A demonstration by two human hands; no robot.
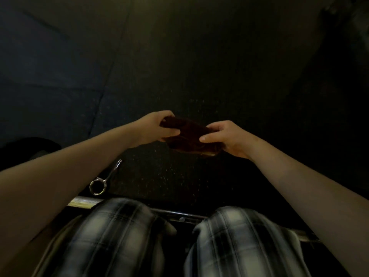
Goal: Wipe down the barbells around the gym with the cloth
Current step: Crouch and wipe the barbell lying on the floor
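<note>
Our left hand (157,126) and right hand (225,138) each pinch one end of the dark cloth (189,136), fingers and thumbs curled onto it, holding it bunched in the air beyond the barbell (179,213). The barbell crosses at our knees, nearer to us than the cloth, its long axis running left to right under both forearms. We judge the cloth must be drawn down towards us to meet it, neither hand being clearly nearer. A spring collar (97,186) lies just beyond the barbell's left part.
</note>
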